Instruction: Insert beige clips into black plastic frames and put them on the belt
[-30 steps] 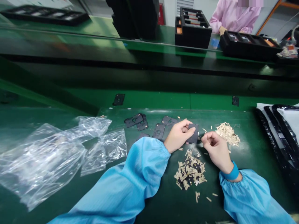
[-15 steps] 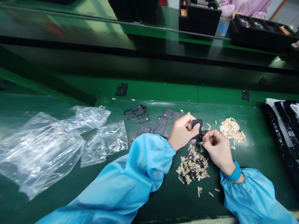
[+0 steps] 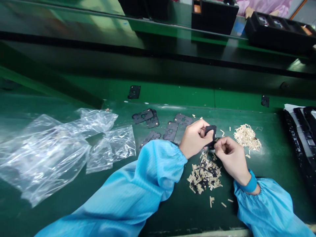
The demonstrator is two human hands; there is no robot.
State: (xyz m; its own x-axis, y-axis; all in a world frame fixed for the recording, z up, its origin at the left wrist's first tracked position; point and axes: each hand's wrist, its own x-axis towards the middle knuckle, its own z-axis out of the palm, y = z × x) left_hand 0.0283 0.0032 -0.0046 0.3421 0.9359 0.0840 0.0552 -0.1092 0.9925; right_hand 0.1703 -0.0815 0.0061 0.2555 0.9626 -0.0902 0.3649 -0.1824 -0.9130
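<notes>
My left hand is closed around a small black plastic plate, thumb on its face. My right hand pinches at the plate's lower right edge, where a small dark bit shows at the fingertips; what it grips is too small to make out. Just below the hands lies a heap of small tan and black pieces. A paler pile of tan strips sits to the right of my right hand. Several flat black plastic frames with cut-outs lie left of my left hand.
Crumpled clear plastic bags cover the left of the green table. Black trays stand at the right edge. On the raised shelf behind are black bins, with a person in a pink sleeve beyond.
The view has shifted slightly, so most things sit a little further right in the picture. Both hands keep nearly the same pose at the black plate.
</notes>
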